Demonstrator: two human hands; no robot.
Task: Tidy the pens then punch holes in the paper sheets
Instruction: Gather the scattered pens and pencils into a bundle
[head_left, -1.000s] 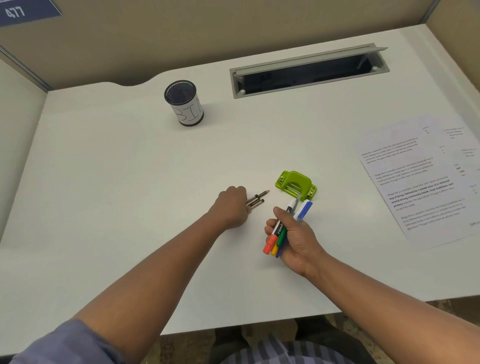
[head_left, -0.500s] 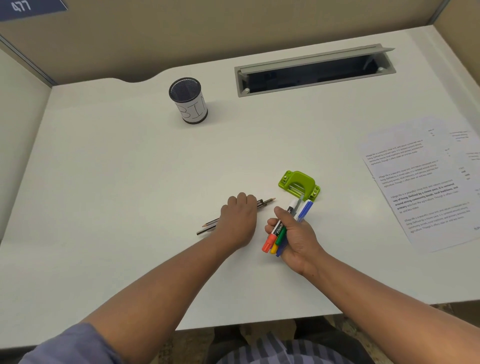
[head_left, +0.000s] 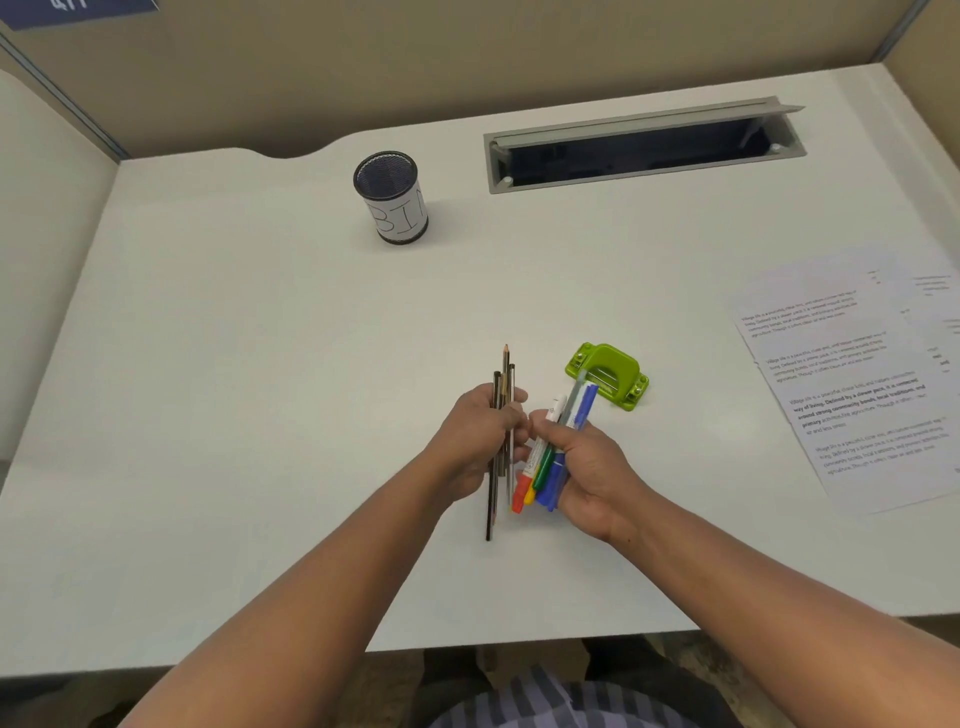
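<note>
— Gripping pencils (head_left: 501, 410) in left hand (head_left: 475, 436), markers (head_left: 551, 457) fisted in right hand (head_left: 587, 467), both near the green punch (head_left: 608, 371).
— Advising: merge bundles, tips aligned, then drop into mesh cup (head_left: 392, 197) behind the punch.

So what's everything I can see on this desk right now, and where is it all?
pencils: a few, exact count unclear, dark and wood-toned, bunched in the left hand's grip
markers: several, with orange, yellow, green, blue and white showing, bunched in the right hand's grip
hole punch: one, lime green, on the desk just beyond the right hand
pen cup: one, black mesh with a white label, far centre, looks empty
paper sheets: a few overlapping, white with print, right side
cable tray: one, grey, lid open, far right
desk: one, white
left hand: centre
right hand: beside it
</note>
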